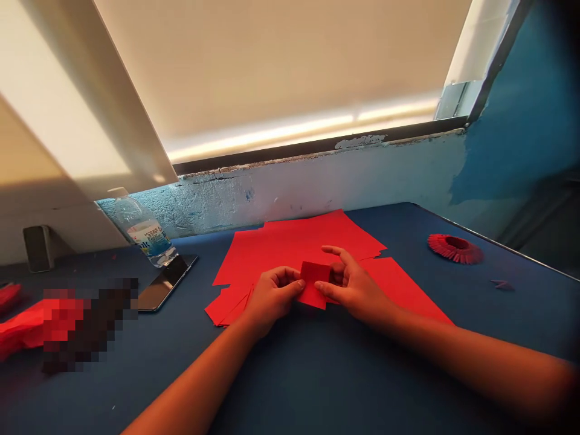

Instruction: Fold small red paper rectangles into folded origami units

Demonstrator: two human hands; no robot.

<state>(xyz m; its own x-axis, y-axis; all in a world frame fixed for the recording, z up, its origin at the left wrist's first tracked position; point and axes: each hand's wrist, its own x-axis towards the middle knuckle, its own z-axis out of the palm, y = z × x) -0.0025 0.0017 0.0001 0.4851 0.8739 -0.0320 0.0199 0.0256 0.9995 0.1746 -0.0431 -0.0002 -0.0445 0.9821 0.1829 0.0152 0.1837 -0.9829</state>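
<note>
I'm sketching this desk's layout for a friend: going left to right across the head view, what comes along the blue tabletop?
Red material → plastic water bottle → left hand → small red paper piece → right hand → ring of folded red paper → small dark scrap

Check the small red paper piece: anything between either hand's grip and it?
Nothing visible. The small red paper piece is already in contact with the fingers of the left hand and the right hand, with nothing between them. The loose red paper sheets lie underneath, not in the way.
</note>
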